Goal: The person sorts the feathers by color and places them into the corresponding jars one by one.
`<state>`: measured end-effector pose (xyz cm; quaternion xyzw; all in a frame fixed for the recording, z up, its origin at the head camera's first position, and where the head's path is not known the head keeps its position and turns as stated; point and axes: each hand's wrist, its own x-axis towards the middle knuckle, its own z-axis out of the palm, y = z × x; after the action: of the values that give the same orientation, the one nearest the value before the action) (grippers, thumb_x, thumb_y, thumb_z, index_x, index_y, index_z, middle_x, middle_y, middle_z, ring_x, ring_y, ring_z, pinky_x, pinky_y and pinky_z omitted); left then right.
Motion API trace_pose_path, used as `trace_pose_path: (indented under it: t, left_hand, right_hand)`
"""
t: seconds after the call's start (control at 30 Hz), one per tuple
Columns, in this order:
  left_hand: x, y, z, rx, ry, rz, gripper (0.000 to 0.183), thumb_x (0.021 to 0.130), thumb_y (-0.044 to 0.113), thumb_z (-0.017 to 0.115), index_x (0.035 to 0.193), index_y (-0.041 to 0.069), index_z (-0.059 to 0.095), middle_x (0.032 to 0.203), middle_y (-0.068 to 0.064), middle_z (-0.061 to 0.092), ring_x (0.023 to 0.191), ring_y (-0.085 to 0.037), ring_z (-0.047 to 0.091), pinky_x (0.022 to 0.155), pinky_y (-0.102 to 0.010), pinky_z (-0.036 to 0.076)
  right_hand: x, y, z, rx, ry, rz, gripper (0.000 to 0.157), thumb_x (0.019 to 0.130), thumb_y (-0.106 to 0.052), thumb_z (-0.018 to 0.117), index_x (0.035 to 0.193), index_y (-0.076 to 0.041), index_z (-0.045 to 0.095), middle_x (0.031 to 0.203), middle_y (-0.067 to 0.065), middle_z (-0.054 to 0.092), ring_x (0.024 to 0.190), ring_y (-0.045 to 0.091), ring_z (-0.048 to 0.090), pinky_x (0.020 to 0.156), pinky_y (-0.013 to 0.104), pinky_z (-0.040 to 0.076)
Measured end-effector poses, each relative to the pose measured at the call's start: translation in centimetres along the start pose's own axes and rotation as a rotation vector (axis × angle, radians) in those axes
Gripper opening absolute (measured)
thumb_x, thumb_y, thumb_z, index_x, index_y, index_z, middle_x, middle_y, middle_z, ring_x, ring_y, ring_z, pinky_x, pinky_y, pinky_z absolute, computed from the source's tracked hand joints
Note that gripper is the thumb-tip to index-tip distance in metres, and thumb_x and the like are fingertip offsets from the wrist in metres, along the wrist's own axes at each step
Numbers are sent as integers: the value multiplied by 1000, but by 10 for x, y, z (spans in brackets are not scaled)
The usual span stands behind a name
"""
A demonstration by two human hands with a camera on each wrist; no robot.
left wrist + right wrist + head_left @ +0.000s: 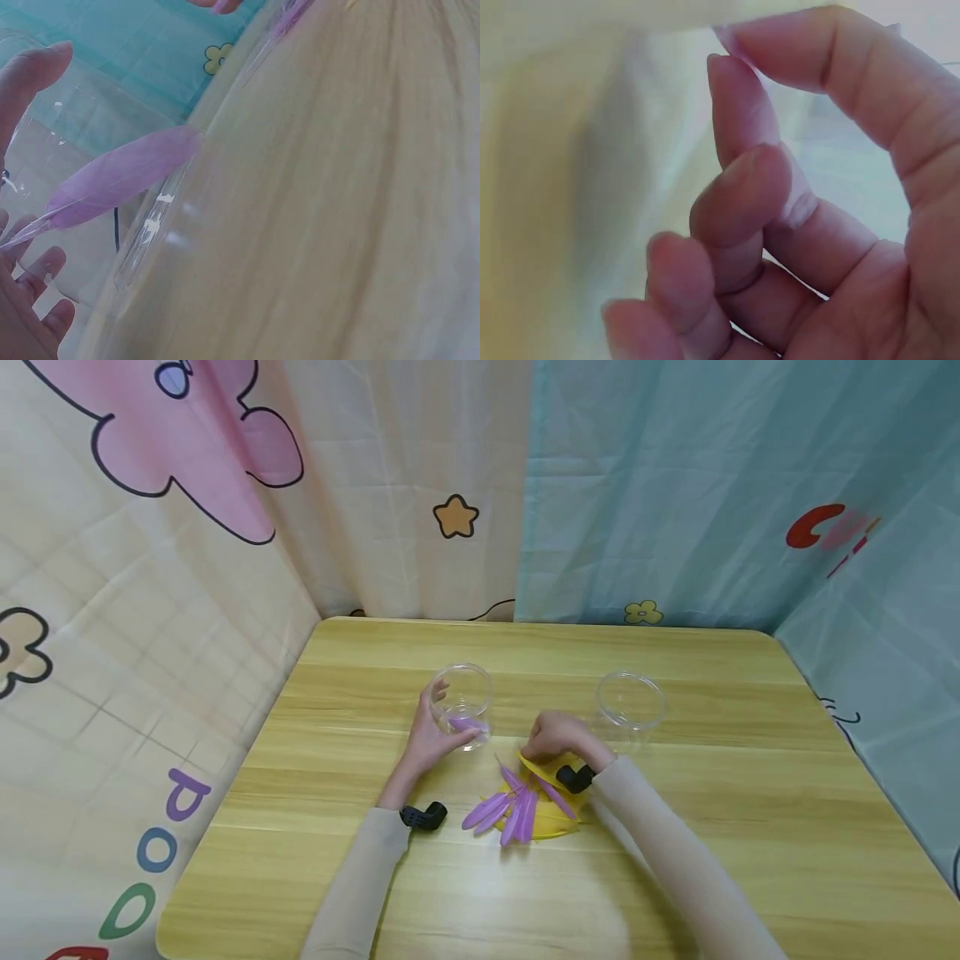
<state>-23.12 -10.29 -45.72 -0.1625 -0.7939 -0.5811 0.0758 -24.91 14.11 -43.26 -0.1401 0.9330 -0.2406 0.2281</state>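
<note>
My left hand (431,739) is wrapped round a clear plastic cup (480,693), thumb on one side and fingers on the other. Inside that cup lies a purple feather (124,176), its quill toward the fingers in the left wrist view. My right hand (558,737) is over the far end of a pile of feathers, knuckles up. In the right wrist view its thumb and index finger pinch a sliver of purple feather (722,36), mostly hidden by the fingertips. Purple feathers (517,817) fan out over yellow feathers (551,822) just below that hand.
A second clear plastic cup (632,697) stands behind and right of my right hand. Everything sits on a wood-grain table (750,827). Printed curtains (637,485) hang along the back and both sides.
</note>
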Motion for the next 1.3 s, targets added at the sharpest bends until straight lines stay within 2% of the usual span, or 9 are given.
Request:
trace_pose_path:
  t: [0.17,0.3,0.53,0.73,0.9,1.13,1.3]
  left_hand:
    - [0,0,0,-4,1,7,102,70,11,85,146,-1,18,143,-24,32,129,-44,30,101,-58,30]
    - [0,-1,0,-12,-3,9,103,70,10,85,147,-1,18,143,-24,31,129,-44,30,102,-57,29]
    - [0,-1,-1,0,-3,12,101,71,10,84,146,-1,18,143,-25,31,129,-44,30,101,-59,29]
    - [0,-1,-1,-2,-5,13,101,70,10,84,147,3,19,143,-26,31,129,-43,30,101,-59,29]
    - [0,-2,0,-10,-6,22,101,70,10,84,146,-1,18,142,-26,31,129,-45,30,101,-59,30]
    - [0,-3,0,1,-9,35,101,71,11,84,147,-1,18,142,-26,31,127,-45,31,100,-58,32]
    - [0,-2,-1,0,-9,31,101,71,10,84,147,-1,17,142,-26,31,128,-45,30,100,-58,31]
  right_hand:
    - [-10,-9,-15,125,33,-45,31,78,-26,75,58,-5,62,50,-6,38,47,8,31,45,22,23]
    - [-17,-12,-23,207,49,-103,31,79,-28,76,71,1,68,55,-5,40,51,10,30,48,24,23]
    - [-27,-17,-38,326,107,-188,23,84,-27,72,76,-5,69,76,2,64,61,13,38,56,27,32]
    - [-34,-22,-50,428,176,-180,26,87,-31,70,81,-5,69,80,3,63,69,19,43,60,30,36]
    - [-36,-26,-56,480,256,-183,25,87,-30,69,85,-5,70,94,4,67,79,19,49,69,33,39]
    - [-31,-35,-61,546,364,-136,31,84,-39,71,88,-8,70,89,8,64,79,23,46,68,35,38]
    - [-24,-50,-65,590,475,-175,35,82,-43,72,90,-8,72,91,5,67,84,26,52,71,35,41]
